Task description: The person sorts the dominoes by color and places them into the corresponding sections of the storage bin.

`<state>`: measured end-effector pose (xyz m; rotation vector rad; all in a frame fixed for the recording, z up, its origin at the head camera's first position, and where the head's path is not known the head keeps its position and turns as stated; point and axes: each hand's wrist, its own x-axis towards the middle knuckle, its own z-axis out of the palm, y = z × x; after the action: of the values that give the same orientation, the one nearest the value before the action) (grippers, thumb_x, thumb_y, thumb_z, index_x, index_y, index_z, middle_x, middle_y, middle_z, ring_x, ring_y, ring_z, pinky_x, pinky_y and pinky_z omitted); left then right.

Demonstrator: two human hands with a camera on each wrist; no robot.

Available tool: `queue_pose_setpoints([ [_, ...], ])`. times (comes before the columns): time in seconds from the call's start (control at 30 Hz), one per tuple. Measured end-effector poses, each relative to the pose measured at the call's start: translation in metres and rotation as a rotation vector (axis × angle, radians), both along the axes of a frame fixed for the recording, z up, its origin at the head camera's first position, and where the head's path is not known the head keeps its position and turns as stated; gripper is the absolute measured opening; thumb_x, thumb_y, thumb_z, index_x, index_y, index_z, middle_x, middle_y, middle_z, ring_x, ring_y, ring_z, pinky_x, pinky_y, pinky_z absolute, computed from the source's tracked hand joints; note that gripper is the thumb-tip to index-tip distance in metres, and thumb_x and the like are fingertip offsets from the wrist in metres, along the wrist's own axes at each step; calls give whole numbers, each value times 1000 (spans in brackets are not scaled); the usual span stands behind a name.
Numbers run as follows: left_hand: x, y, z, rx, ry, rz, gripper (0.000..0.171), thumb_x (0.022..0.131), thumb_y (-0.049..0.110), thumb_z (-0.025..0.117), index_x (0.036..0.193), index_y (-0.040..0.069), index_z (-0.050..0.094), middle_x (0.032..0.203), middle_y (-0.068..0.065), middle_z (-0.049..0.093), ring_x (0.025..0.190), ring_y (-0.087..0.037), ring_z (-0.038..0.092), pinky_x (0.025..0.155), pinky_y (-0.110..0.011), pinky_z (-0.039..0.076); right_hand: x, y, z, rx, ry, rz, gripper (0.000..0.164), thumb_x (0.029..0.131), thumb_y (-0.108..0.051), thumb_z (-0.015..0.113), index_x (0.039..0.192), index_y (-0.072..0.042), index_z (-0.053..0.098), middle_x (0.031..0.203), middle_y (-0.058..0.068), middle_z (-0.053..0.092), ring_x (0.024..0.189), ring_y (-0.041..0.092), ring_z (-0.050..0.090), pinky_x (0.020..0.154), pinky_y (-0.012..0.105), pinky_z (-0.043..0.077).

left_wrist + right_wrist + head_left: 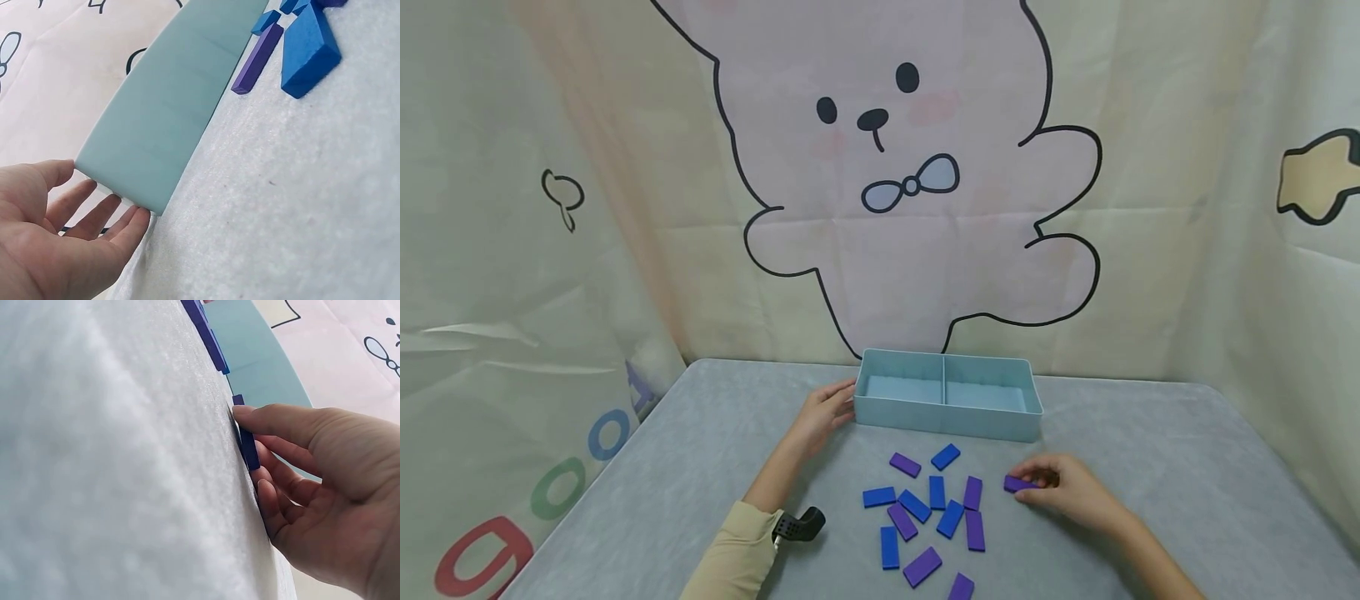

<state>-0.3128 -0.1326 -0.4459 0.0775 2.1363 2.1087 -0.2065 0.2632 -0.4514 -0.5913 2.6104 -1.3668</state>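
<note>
A light blue two-compartment box [947, 417] stands at the back of the table, both compartments bare inside. My left hand [822, 421] is at its left end; in the left wrist view the thumb and fingertips [142, 215] rest along the end wall. To the right, my right hand [1060, 487] pinches a purple rectangular block [1017, 483] between thumb and fingers, low over the tabletop. The right wrist view shows this purple block [248, 450] from its edge, close to the cloth. Several loose blue blocks [889, 547] and purple blocks [922, 567] lie between the hands.
Grey cloth covers the table [662, 500]. Behind the box hangs a curtain [1150, 275] with a cartoon bear, and more printed fabric closes in both sides. A black wrist device [801, 525] sits on the left forearm, beside the beige sleeve [733, 554].
</note>
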Motion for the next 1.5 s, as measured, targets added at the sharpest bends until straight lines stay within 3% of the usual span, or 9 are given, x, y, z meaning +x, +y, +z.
queue_pose_setpoints([
  [0.3, 1, 0, 0, 2, -6, 4, 46, 112, 19, 53, 151, -7, 52, 156, -29, 49, 140, -47, 54, 116, -57, 45, -1, 0, 1, -12, 25, -20, 26, 91, -10, 81, 110, 6, 77, 98, 7, 74, 81, 2, 58, 69, 23, 52],
  [0.53, 2, 0, 2, -5, -16, 0, 48, 112, 21, 54, 151, -7, 52, 157, -29, 48, 141, -47, 53, 116, -56, 45, 0, 0, 8, 3, -26, -64, 29, 92, -12, 81, 114, 7, 75, 102, 10, 75, 84, 7, 60, 72, 23, 54],
  [0.83, 3, -1, 1, 0, -17, -6, 48, 112, 21, 54, 152, -6, 50, 157, -29, 49, 141, -46, 53, 117, -56, 44, 0, -4, 12, 22, -8, -95, 28, 93, -13, 81, 115, 4, 76, 104, 9, 75, 86, 8, 61, 74, 24, 56],
  [1.5, 4, -2, 2, 1, -2, -13, 47, 113, 19, 53, 151, -8, 51, 156, -30, 49, 140, -47, 54, 115, -56, 45, -7, -21, 42, 34, 16, -145, 27, 94, -14, 80, 115, 3, 76, 104, 8, 75, 90, 21, 62, 71, 23, 56],
])
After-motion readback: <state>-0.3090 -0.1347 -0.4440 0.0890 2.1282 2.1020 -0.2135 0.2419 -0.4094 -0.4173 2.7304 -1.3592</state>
